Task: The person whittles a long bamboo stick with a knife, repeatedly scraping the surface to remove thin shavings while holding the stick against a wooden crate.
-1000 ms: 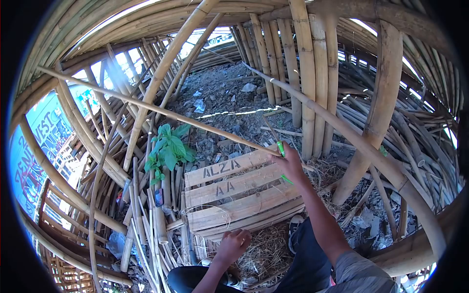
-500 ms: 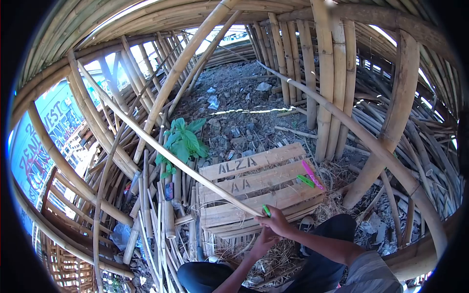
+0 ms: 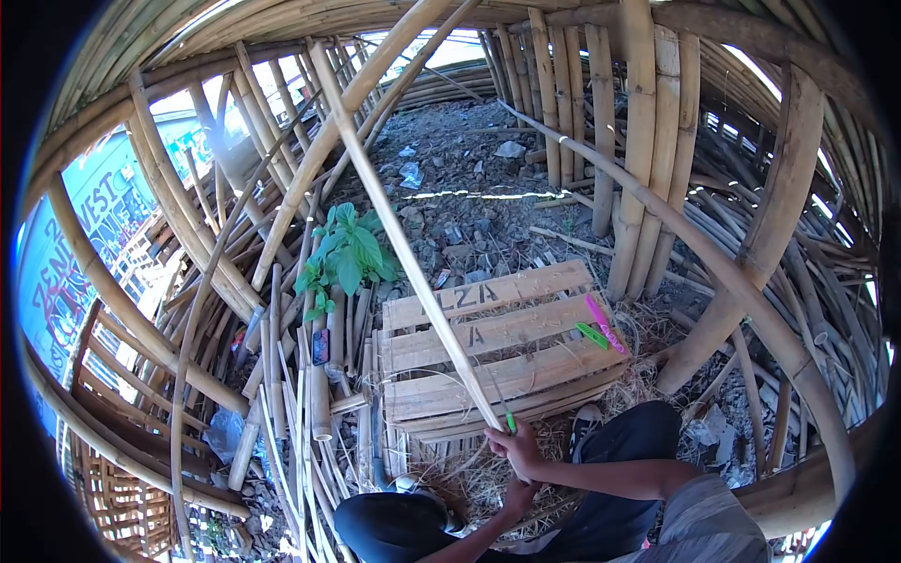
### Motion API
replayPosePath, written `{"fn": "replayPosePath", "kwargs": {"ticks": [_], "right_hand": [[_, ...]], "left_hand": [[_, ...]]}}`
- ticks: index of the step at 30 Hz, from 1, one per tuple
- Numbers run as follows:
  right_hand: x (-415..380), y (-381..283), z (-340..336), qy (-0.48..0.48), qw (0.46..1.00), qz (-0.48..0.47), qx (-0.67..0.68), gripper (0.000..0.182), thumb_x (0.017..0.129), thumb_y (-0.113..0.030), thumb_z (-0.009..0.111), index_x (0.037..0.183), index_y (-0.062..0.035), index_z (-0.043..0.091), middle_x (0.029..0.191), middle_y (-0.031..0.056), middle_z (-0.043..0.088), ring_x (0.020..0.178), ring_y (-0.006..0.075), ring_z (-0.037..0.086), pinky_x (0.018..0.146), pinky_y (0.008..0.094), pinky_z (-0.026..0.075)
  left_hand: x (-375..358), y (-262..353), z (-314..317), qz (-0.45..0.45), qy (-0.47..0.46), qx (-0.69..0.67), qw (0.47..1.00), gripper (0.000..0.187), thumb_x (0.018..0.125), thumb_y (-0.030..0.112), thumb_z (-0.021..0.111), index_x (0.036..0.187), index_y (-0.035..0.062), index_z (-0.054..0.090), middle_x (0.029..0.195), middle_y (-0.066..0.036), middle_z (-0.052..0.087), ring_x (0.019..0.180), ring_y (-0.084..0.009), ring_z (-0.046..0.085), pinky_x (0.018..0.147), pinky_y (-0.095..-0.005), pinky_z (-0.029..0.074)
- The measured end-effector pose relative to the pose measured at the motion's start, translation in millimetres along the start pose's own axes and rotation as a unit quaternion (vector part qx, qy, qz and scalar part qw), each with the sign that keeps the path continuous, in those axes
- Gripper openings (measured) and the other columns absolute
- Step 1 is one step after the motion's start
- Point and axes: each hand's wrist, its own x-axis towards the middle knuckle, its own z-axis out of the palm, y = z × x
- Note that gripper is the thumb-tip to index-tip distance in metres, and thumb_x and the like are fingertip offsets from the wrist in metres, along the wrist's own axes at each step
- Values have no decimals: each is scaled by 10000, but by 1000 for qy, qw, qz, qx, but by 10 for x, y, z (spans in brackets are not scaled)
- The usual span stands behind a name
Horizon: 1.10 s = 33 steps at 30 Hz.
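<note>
A long, pale bamboo strip [image 3: 404,249] slants up and away from my hands, over a slatted wooden crate [image 3: 441,352]. My right hand [image 3: 522,454] is closed round a green-handled knife [image 3: 510,422], its thin blade pointing up beside the strip. Just below, my left hand [image 3: 515,497] is closed at the strip's lower end; my right hand partly hides its grip. On the crate's right side lie a green cutter-like tool [image 3: 592,335] and a pink one [image 3: 605,322].
Thick bamboo poles [image 3: 638,150] stand and lean all around, with one long pole [image 3: 676,211] crossing on the right. Left of the crate lie cut bamboo pieces [image 3: 321,403] and a phone-like object [image 3: 321,347]. A leafy plant [image 3: 349,249] grows behind them. Rubble covers the ground beyond.
The strip's far end has swung up and to the right, so it now stands steeper. Both hands have dropped slightly, and the knife's blade now shows beside the strip.
</note>
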Motion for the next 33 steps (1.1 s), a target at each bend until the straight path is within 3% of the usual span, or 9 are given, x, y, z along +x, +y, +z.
{"fn": "replayPosePath", "kwargs": {"ticks": [4, 6, 10, 14, 16, 19, 22, 29, 33], "right_hand": [[-74, 91, -67, 14, 999, 36, 20, 151, 835, -143, 640, 811, -27, 546, 585, 41, 554, 463, 97, 492, 431, 230, 374], [-43, 167, -103, 11, 999, 37, 39, 151, 841, -143, 628, 795, -23, 549, 584, 50, 556, 460, 107, 495, 433, 239, 379], [25, 282, -158, 19, 996, 29, 86, 188, 853, -149, 601, 730, -15, 554, 570, 66, 552, 455, 122, 500, 435, 250, 385], [106, 281, -212, 35, 995, 42, 84, 154, 840, -154, 620, 793, -35, 533, 586, 77, 563, 460, 130, 514, 420, 249, 397], [215, 216, -214, 55, 995, 28, 77, 183, 846, -159, 619, 747, -33, 532, 575, 77, 563, 462, 124, 518, 423, 245, 393], [424, 53, -238, 74, 996, 4, 51, 202, 854, -136, 619, 732, -59, 478, 637, 101, 602, 468, 119, 530, 432, 239, 400], [590, -66, -280, 82, 991, -51, 96, 231, 856, -76, 601, 803, -104, 378, 844, 143, 641, 537, 132, 566, 474, 247, 426], [689, -278, -383, 75, 993, -20, 88, 176, 874, -106, 577, 846, -85, 405, 931, 153, 639, 718, 195, 641, 593, 291, 508], [723, -343, -434, 53, 995, -15, 87, 173, 870, -135, 578, 949, -37, 458, 960, 161, 612, 735, 215, 642, 644, 345, 564]], "left_hand": [[-58, -166, 3, -25, 34, 11, 999, 244, 797, 170, 670, 957, 7, 586, 748, -20, 617, 665, -105, 557, 600, -287, 443], [-146, 25, 72, 68, 89, -27, 993, 202, 803, 182, 660, 893, 8, 613, 687, -5, 599, 583, -89, 515, 522, -288, 405], [-190, 263, 1, -30, 77, 51, 995, 202, 826, 197, 624, 865, 0, 636, 686, -33, 627, 583, -93, 557, 519, -267, 422], [11, -161, -12, 40, 69, -43, 996, 208, 832, 199, 614, 877, -3, 635, 682, -42, 631, 598, -107, 586, 535, -260, 444], [49, -151, -80, -60, -9, 14, 998, 224, 840, 186, 598, 951, -8, 587, 729, -57, 634, 604, -130, 606, 558, -272, 469], [96, 254, -35, -19, -52, -59, 997, 267, 853, 172, 570, 1039, -6, 500, 775, -77, 627, 599, -152, 621, 524, -279, 480], [-18, 890, 77, -23, -40, -103, 994, 266, 874, 149, 526, 1075, 15, 413, 744, -71, 581, 506, -141, 569, 416, -264, 423], [-176, 1451, 178, -61, -20, -220, 973, 110, 908, 114, 449, 980, 76, 376, 590, -18, 385, 348, -91, 322, 300, -230, 251], [-224, 1676, 165, -51, -52, -254, 964, 90, 917, 136, 449, 966, 98, 385, 586, -8, 381, 348, -80, 302, 302, -227, 230]]}}
